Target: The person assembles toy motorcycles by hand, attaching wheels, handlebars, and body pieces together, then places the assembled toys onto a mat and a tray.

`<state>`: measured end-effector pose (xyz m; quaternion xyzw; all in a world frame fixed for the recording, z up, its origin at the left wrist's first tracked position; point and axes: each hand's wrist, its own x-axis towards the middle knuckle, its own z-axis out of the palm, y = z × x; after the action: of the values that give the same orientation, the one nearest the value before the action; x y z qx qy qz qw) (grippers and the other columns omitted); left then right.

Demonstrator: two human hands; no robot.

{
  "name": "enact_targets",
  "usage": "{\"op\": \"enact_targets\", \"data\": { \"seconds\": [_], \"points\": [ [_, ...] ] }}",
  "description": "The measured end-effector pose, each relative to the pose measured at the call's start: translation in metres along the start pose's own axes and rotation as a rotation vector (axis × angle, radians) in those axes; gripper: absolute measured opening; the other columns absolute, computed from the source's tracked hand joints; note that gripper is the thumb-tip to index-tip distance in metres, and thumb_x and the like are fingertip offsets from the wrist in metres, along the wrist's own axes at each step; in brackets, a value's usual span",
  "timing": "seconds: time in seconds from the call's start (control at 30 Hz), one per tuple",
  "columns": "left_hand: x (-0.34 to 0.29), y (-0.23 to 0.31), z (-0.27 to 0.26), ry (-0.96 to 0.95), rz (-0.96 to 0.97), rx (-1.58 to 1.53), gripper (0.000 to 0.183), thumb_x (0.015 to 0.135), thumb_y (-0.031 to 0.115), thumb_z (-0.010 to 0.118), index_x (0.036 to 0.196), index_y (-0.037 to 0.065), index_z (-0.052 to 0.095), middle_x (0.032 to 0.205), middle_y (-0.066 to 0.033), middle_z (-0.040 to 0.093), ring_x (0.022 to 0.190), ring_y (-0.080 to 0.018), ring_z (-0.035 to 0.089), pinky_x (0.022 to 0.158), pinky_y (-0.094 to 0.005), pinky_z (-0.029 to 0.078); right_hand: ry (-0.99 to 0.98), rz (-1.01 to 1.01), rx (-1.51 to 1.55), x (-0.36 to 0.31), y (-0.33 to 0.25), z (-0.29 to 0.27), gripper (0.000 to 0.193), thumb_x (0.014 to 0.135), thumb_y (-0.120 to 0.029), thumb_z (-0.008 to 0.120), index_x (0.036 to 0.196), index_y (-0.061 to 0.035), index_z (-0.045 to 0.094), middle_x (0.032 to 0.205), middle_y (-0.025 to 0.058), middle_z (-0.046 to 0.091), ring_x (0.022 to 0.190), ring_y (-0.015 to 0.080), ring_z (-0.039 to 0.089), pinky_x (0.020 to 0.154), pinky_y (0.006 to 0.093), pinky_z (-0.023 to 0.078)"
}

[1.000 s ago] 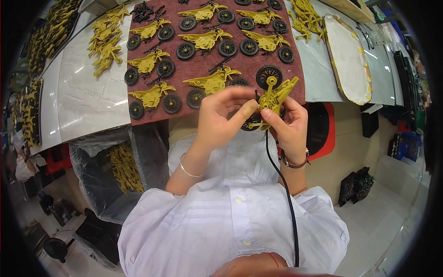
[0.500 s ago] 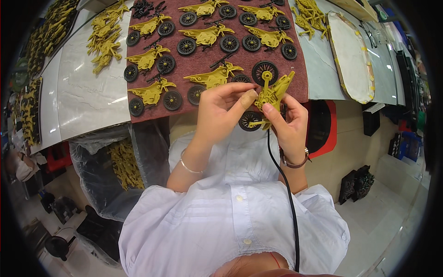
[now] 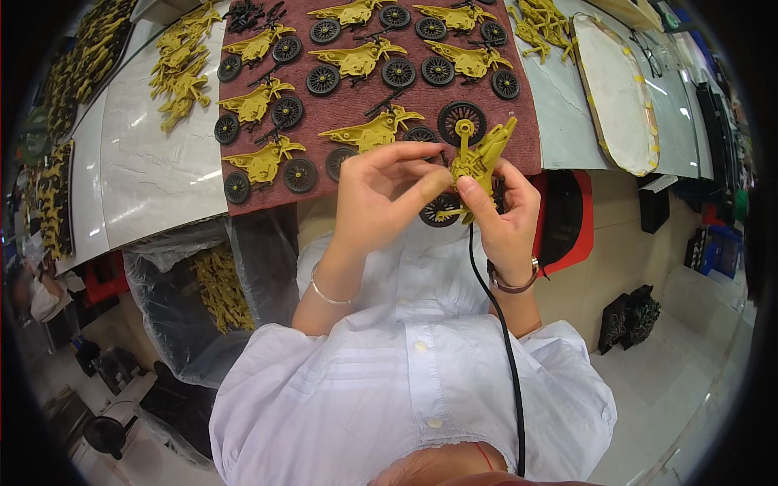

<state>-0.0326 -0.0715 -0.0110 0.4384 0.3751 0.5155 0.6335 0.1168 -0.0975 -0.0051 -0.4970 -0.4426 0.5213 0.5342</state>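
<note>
My right hand [image 3: 506,215] grips a yellow toy motorcycle [image 3: 478,162] at the table's front edge, thumb on its body. The toy is tilted on end, with one black spoked wheel [image 3: 462,123] at the top and another [image 3: 440,210] below, partly behind the fingers. My left hand [image 3: 385,190] is beside it, fingers curled, thumb tip touching or close to the yellow body. A small dark bit shows at the left index fingertip, too small to name. Similar yellow toy motorcycles [image 3: 356,61] with black wheels lie in rows on the dark red cloth [image 3: 312,162].
Yellow body parts [image 3: 180,69] lie heaped on the table at left, and more [image 3: 541,28] at back right. Small black parts [image 3: 253,14] sit at the cloth's far left. A white-topped board [image 3: 616,97] lies on the right. Below left is a plastic-lined bin [image 3: 162,300].
My left hand has drawn slightly left, its index fingertip farther from the toy's body. The toy stays in my right hand, barely shifted. The view has moved a little.
</note>
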Motion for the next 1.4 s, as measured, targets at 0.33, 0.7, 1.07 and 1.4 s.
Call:
{"op": "enact_targets", "data": {
  "seconds": [0.33, 0.7, 1.07, 1.4],
  "points": [
    [-0.003, -0.015, -0.011, 0.052, 0.163, -0.021, 0.033, 0.074, -0.010, 0.064, 0.106, -0.008, 0.054, 0.091, -0.0119, 0.063, 0.083, -0.0146, 0.061, 0.076, -0.0247, 0.048, -0.071, -0.373, -0.474, 0.016, -0.008, -0.001, 0.024, 0.076, -0.010, 0.066, 0.094, 0.0023, 0.056, 0.081, 0.0112, 0.062, 0.065, 0.0192, 0.062, 0.057, 0.0281, 0.048],
    [-0.011, -0.034, -0.049, -0.192, 0.244, -0.048, 0.036, 0.076, 0.006, 0.069, 0.107, -0.003, 0.052, 0.104, -0.0104, 0.058, 0.095, -0.0182, 0.056, 0.086, -0.0316, 0.043, -0.220, -0.861, -0.860, 0.010, -0.027, 0.002, 0.020, 0.066, -0.012, 0.061, 0.085, -0.0038, 0.056, 0.067, 0.0039, 0.055, 0.061, 0.0207, 0.056, 0.052, 0.0302, 0.046],
    [-0.012, -0.018, -0.029, -0.064, 0.314, 0.096, 0.019, 0.070, -0.008, 0.067, 0.087, -0.006, 0.060, 0.089, -0.0108, 0.061, 0.081, -0.0144, 0.058, 0.073, -0.0244, 0.046, -0.359, -0.233, -0.352, 0.019, -0.025, -0.009, 0.025, 0.077, -0.020, 0.065, 0.084, 0.0030, 0.060, 0.072, 0.0086, 0.062, 0.061, 0.0177, 0.059, 0.055, 0.0248, 0.046],
    [-0.005, -0.008, -0.008, 0.006, 0.078, -0.057, 0.018, 0.078, -0.003, 0.062, 0.095, -0.007, 0.059, 0.089, -0.0080, 0.063, 0.080, -0.0105, 0.059, 0.073, -0.0229, 0.047, -0.378, 0.063, 0.060, 0.013, -0.010, -0.013, 0.028, 0.082, -0.010, 0.062, 0.104, 0.0057, 0.057, 0.091, 0.0065, 0.063, 0.081, 0.0096, 0.059, 0.072, 0.0239, 0.048]
  ]
}}
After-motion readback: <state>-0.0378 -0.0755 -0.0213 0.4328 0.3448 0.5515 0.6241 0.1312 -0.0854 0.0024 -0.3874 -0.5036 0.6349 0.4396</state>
